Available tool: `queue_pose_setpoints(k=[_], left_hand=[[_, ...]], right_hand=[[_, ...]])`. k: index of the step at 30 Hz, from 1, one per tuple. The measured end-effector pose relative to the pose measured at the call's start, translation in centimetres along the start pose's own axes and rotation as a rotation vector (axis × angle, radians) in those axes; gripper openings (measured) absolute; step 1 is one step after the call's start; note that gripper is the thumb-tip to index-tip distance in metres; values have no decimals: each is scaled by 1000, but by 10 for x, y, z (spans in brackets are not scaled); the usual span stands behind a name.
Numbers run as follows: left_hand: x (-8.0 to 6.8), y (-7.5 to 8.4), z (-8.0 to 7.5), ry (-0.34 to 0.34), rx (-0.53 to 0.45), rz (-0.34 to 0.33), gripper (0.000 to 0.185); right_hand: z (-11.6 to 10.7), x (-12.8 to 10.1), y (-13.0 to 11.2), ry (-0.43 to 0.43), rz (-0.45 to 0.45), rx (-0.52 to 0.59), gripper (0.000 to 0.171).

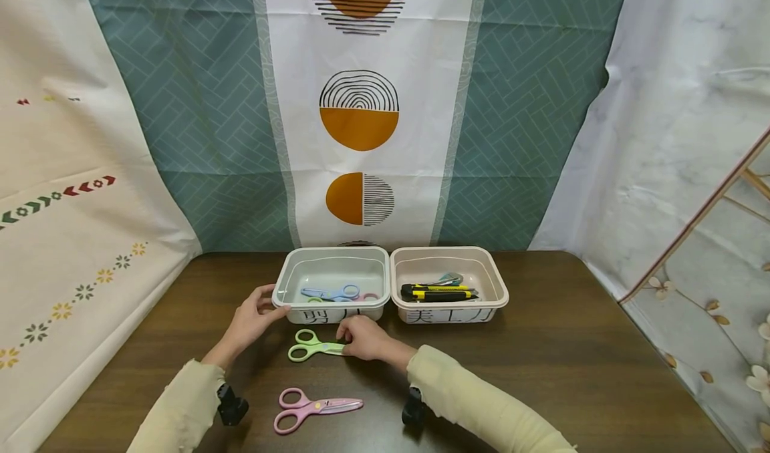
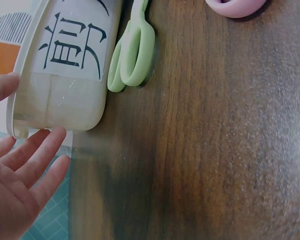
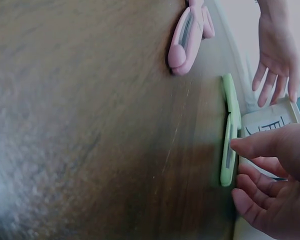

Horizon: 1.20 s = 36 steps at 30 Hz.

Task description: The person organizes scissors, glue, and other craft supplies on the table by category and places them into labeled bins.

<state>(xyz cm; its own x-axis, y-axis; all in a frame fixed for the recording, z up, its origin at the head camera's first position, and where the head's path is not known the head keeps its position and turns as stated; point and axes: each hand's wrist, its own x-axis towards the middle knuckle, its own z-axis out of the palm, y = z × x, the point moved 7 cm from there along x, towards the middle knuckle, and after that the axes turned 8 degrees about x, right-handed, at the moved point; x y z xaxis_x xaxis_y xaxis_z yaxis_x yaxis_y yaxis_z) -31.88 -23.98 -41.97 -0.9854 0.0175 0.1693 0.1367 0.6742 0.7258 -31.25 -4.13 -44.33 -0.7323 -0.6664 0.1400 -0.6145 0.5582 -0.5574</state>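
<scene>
Light green scissors [image 1: 319, 346] lie on the table before the grey-white bin [image 1: 337, 316], handles toward the left. My right hand [image 1: 367, 339] is at their blade end. In the right wrist view, its thumb tip overlaps the edge of the green scissors [image 3: 230, 132], while its bent fingers stay beside the blades. At the left end of the grey-white bin is my left hand [image 1: 251, 319]; its thumb meets the rim and its fairly straight fingers [image 2: 42, 155] spread along the side. Pink scissors [image 1: 319, 407] lie nearer to me. Inside the bin are blue scissors [image 1: 327, 294] and other handles.
A pinkish bin [image 1: 504, 299] stands against the grey-white bin's right side, holding yellow-and-black utility knives [image 1: 436, 295]. Both bins carry handwritten front labels. Behind the wooden table [image 1: 571, 366] hangs a patterned curtain [image 1: 222, 105].
</scene>
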Motion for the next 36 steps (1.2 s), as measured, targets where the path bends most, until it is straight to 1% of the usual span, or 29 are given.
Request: queue_pose_setpoints(k=[6,11,16,25,29,32,36], left_hand=[[0,-1,0,-3,-3,-1,62],[0,-2,1,-3,-3,-5,63],[1,-3,2,-6,5,-14,63],[1,-1,0,-6,10,-3,63],[2,-1,-1,-5,12,-6,63],[1,-1,0,-6,14,-11,63],[1,-2,0,-6,16,-12,63]], right_hand=[[1,-1,3,-12,15,3,15],[4,-1,5,-37,46,41,9],[4,-1,6,-43,59,70,9],[3,-1,0,-72,44,87,12],[3,-2,-2,-100,36,94,12],[4,-3,-3,-121,23,76,12],[4,-4,-5,-123,-11,58,13]])
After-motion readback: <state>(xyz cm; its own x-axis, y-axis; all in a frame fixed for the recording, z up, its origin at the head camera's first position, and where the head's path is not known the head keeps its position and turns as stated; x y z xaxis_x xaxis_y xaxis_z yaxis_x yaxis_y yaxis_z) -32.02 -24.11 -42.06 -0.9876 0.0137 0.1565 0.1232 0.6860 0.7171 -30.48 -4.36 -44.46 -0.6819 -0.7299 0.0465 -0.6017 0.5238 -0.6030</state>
